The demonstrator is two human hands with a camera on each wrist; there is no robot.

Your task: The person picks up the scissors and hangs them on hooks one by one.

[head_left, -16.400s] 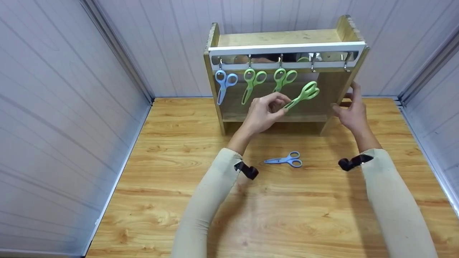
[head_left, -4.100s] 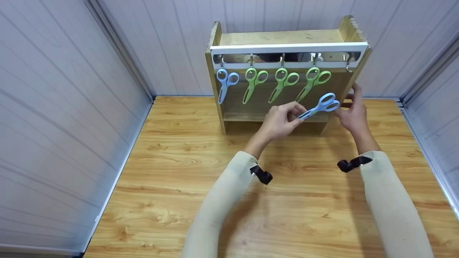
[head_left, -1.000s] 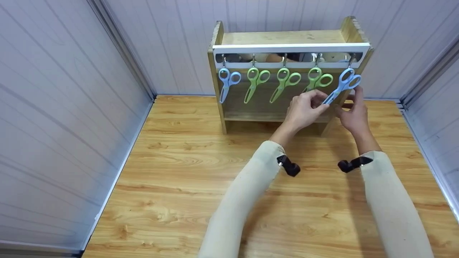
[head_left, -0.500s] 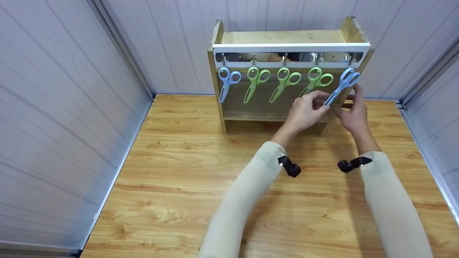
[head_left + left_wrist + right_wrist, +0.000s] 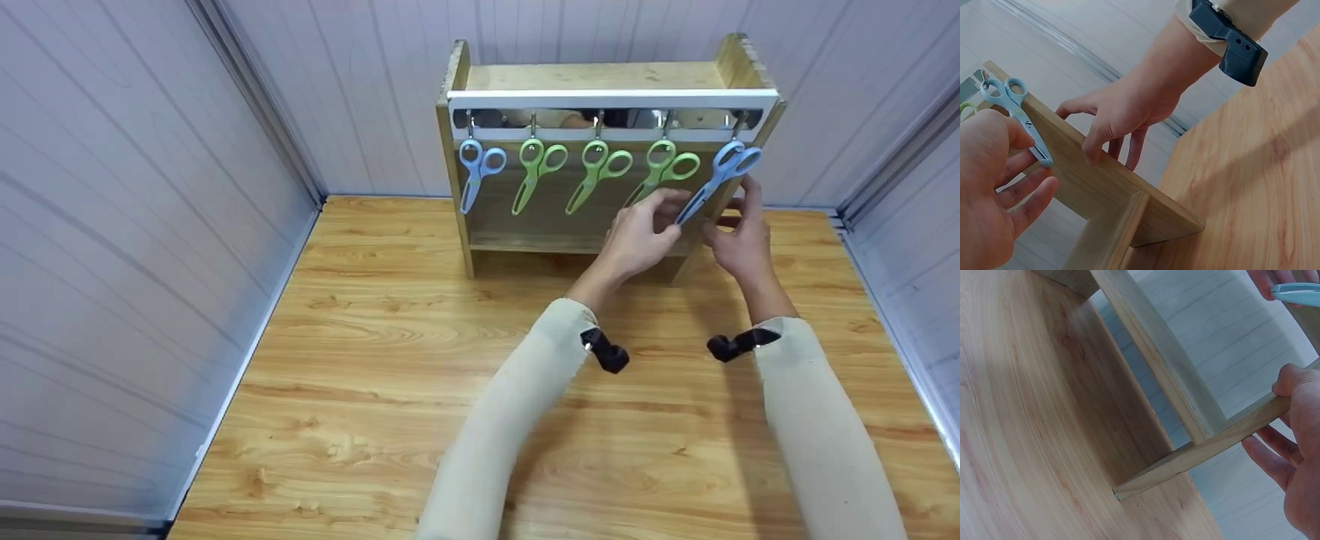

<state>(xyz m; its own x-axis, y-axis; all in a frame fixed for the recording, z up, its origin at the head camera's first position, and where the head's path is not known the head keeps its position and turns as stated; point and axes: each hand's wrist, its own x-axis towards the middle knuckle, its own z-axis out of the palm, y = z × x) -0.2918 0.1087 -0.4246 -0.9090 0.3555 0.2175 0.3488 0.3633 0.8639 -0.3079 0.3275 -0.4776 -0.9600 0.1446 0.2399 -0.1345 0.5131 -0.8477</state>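
Note:
A pair of blue scissors [image 5: 721,176] hangs by one finger loop on the rightmost hook of the hook rail [image 5: 611,135]. My left hand [image 5: 637,232] is right beside its blades, thumb and fingers parted; the left wrist view shows the whole blade tip clear of the thumb. My right hand [image 5: 739,236] grips the right side panel of the wooden shelf [image 5: 585,244], thumb on one face and fingers on the other, as the right wrist view shows. Another blue pair of scissors [image 5: 475,176] and several green scissors [image 5: 596,174] hang on the other hooks.
The shelf stands on a wood-grain tabletop [image 5: 360,360] against the back panel wall [image 5: 375,97]. Another panel wall [image 5: 135,247] rises on the left. Black wrist cameras [image 5: 606,352] stick out from both sleeves.
The left hand lifted the blue scissors from the tabletop, after the green pair was hung, and put them on the rightmost hook. Its fingers have now parted from the blades. The right hand kept its grip.

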